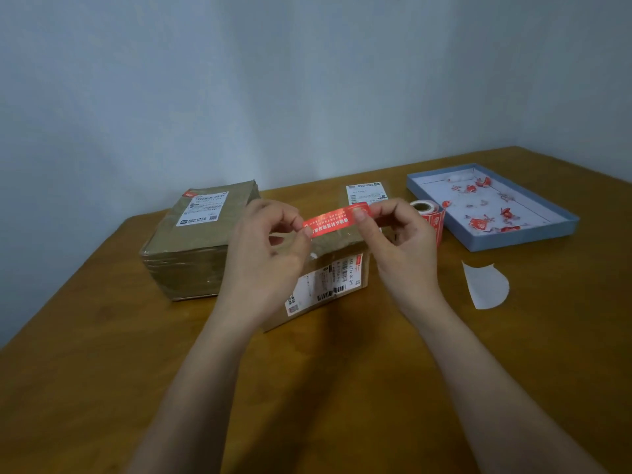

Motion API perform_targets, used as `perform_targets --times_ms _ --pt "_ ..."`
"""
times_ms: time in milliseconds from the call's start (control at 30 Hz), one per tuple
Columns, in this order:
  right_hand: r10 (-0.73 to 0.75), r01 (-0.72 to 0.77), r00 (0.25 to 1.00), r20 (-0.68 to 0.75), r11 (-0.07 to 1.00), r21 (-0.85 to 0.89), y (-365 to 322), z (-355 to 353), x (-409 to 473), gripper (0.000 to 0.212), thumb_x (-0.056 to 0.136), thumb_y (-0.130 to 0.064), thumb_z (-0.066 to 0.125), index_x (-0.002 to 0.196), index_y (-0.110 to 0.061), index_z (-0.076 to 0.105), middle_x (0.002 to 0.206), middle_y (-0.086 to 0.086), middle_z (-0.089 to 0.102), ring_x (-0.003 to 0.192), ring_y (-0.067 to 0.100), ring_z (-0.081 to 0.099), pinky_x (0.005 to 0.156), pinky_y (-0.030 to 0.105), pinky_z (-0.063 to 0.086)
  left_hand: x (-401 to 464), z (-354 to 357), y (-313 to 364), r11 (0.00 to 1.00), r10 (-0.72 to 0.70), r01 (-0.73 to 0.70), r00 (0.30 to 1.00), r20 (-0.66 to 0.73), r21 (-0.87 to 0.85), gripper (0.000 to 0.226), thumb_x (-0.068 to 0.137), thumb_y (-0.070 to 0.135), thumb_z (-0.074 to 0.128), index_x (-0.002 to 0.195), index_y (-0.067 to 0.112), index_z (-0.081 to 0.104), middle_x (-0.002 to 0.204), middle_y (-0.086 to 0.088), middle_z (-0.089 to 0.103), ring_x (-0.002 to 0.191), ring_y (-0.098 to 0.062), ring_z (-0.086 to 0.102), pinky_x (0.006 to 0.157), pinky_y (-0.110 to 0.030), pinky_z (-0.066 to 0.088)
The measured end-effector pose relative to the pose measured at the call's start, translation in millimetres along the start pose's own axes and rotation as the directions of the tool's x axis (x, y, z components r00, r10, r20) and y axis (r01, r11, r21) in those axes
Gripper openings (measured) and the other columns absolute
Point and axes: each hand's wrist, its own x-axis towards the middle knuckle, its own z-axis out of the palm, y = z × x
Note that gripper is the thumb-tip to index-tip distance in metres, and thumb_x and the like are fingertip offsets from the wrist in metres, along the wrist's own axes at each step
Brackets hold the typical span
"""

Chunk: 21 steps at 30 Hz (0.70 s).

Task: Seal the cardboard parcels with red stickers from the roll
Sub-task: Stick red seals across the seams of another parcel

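A long red sticker [333, 220] with white print is stretched between my two hands, above the near cardboard parcel [328, 278]. My left hand [265, 254] pinches the sticker's left end and my right hand [402, 241] pinches its right end. That parcel carries a white shipping label on its front face, and my hands hide most of its top. A bigger parcel [196, 241] wrapped in clear tape sits to the left. The sticker roll [429, 213] stands just behind my right hand.
A shallow blue box lid [561, 230] at the right holds several crumpled red sticker scraps. A white backing paper piece [485, 285] lies on the wooden table [102, 371]. Another parcel's white label [366, 193] shows behind my hands. A wall runs close behind the table.
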Motion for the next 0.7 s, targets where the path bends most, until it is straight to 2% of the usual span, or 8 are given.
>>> perform_targets --times_ms 133,233,300,367,467,533,567,700 --pt "-0.017 0.016 0.999 -0.031 0.999 -0.041 3 0 2 0.015 0.083 -0.033 0.067 0.088 -0.020 0.072 0.091 0.004 0.069 0.089 0.016 0.065 0.075 0.031 0.055 1 -5 -7 0.999 -0.039 0.039 0.999 -0.021 -0.010 0.010 0.087 0.013 0.068 0.079 0.017 0.063 0.102 0.009 0.059 0.094 -0.010 0.058 0.072 -0.020 0.043" --pt "-0.044 0.034 0.996 -0.077 0.991 -0.128 5 0 3 0.010 0.083 -0.030 0.070 0.090 -0.023 0.074 0.087 -0.002 0.070 0.087 0.007 0.063 0.075 0.024 0.051 1 -7 -9 0.997 -0.082 0.082 0.997 -0.003 0.014 0.009 0.087 0.016 0.069 0.079 0.017 0.065 0.104 0.008 0.061 0.093 -0.007 0.058 0.071 -0.019 0.042" --pt "-0.082 0.057 0.993 -0.079 0.958 -0.281 4 0 6 0.008 0.083 -0.033 0.070 0.088 -0.028 0.072 0.087 -0.005 0.067 0.086 0.006 0.060 0.073 0.022 0.048 4 -8 -8 0.992 -0.127 0.127 0.992 0.009 0.025 0.009 0.088 0.018 0.068 0.079 0.017 0.066 0.105 0.008 0.061 0.093 -0.005 0.057 0.069 -0.016 0.039" --pt "-0.128 0.105 0.992 -0.016 0.873 -0.477 2 1 13 0.011 0.085 -0.037 0.067 0.087 -0.028 0.072 0.087 -0.007 0.061 0.089 0.011 0.056 0.075 0.027 0.046 10 -10 -9 0.981 -0.190 0.189 0.982 0.020 0.036 0.010 0.090 0.021 0.065 0.082 0.016 0.067 0.107 0.007 0.061 0.091 -0.004 0.055 0.068 -0.017 0.037" --pt "-0.169 0.220 0.975 0.143 0.687 -0.693 -4 7 27 0.018 0.090 -0.035 0.062 0.082 -0.019 0.067 0.092 -0.007 0.051 0.093 0.010 0.048 0.075 0.022 0.037 18 -9 -13 0.964 -0.265 0.264 0.964 0.031 0.034 0.010 0.091 0.022 0.062 0.086 0.013 0.066 0.105 -0.001 0.060 0.084 -0.008 0.053 0.063 -0.023 0.035" --pt "-0.140 0.260 0.965 0.221 0.600 -0.757 -7 11 35 0.019 0.091 -0.035 0.061 0.079 -0.020 0.062 0.096 -0.007 0.049 0.094 0.007 0.045 0.073 0.020 0.034 22 -6 -17 0.954 -0.298 0.296 0.954 0.031 0.056 0.010 0.091 0.018 0.060 0.085 0.012 0.065 0.103 -0.006 0.060 0.078 -0.010 0.052 0.059 -0.024 0.032" --pt "-0.097 0.247 0.967 0.237 0.596 -0.764 -7 12 39 0.020 0.090 -0.036 0.062 0.076 -0.021 0.061 0.098 -0.007 0.049 0.095 0.006 0.045 0.074 0.021 0.035 24 -4 -20 0.947 -0.317 0.315 0.948 0.030 0.064 0.011 0.091 0.016 0.058 0.083 0.011 0.065 0.102 -0.007 0.060 0.076 -0.011 0.052 0.058 -0.024 0.032" --pt "0.097 0.087 0.973 0.209 0.685 -0.723 -4 15 50 0.025 0.086 -0.029 0.069 0.065 -0.020 0.060 0.101 -0.003 0.062 0.096 0.007 0.054 0.083 0.027 0.045 30 -1 -28 0.914 -0.394 0.391 0.919 0.008 0.107 0.013 0.090 0.021 0.056 0.078 0.019 0.060 0.109 -0.013 0.060 0.091 -0.023 0.056 0.076 -0.037 0.044"
